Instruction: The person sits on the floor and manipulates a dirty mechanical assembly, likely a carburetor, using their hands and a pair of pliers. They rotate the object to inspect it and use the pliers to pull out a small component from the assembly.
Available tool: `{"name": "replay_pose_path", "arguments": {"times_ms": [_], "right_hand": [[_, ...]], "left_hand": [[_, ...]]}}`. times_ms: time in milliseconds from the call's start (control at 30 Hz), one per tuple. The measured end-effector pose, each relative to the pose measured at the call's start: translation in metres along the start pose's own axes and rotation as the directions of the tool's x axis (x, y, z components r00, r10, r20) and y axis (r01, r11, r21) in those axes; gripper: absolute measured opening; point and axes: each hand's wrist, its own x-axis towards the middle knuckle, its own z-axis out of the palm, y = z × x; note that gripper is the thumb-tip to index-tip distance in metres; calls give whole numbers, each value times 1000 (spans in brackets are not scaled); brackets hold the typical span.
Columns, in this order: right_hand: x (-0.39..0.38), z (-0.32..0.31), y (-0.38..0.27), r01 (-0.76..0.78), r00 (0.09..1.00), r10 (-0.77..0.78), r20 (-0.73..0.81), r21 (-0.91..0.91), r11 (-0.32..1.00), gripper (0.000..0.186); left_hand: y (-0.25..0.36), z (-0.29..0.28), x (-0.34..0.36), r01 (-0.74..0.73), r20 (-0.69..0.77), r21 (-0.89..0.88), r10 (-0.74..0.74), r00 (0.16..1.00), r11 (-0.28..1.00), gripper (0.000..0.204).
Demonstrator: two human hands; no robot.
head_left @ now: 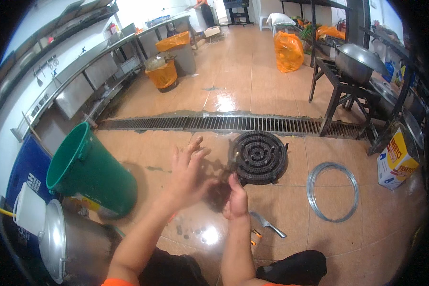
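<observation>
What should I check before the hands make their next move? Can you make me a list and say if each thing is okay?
1. Left hand open? Ok: its fingers are spread.
2. Right hand gripping something? Cannot tell: its fingers are curled, and the dark patch beside it is blurred.
3. Round black burner on the floor? Ok: it lies just beyond the hands.
4. Wire coil apart from the burner? Ok: it lies separately, off to the right.
5. No loose tools beside the right forearm? Not ok: a silver metal tool lies there.
</observation>
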Motion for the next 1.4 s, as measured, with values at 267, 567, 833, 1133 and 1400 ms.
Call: {"name": "replay_pose_path", "arguments": {"times_ms": [267, 567, 833, 1133, 1400], "right_hand": [[-3, -5, -4, 9, 1000, -9, 23, 6, 1000, 42], [-7, 0, -9, 18, 995, -21, 102, 27, 999, 45], [-4, 7, -4, 81, 997, -81, -7, -64, 995, 40], [-5, 2, -6, 45, 998, -45, 35, -10, 999, 36], [-6, 3, -8, 65, 996, -64, 62, -13, 998, 40]], "left_hand": [[3, 6, 0, 20, -107, -166, -38, 993, 986, 53], [7, 7, -1, -16, -85, -236, -5, 996, 972, 26], [6, 6, 2, -53, -79, -58, 48, 996, 997, 20], [3, -7, 1, -113, -101, -123, 101, 990, 986, 26], [-13, -2, 5, -203, -95, -272, 184, 978, 941, 32]]}}
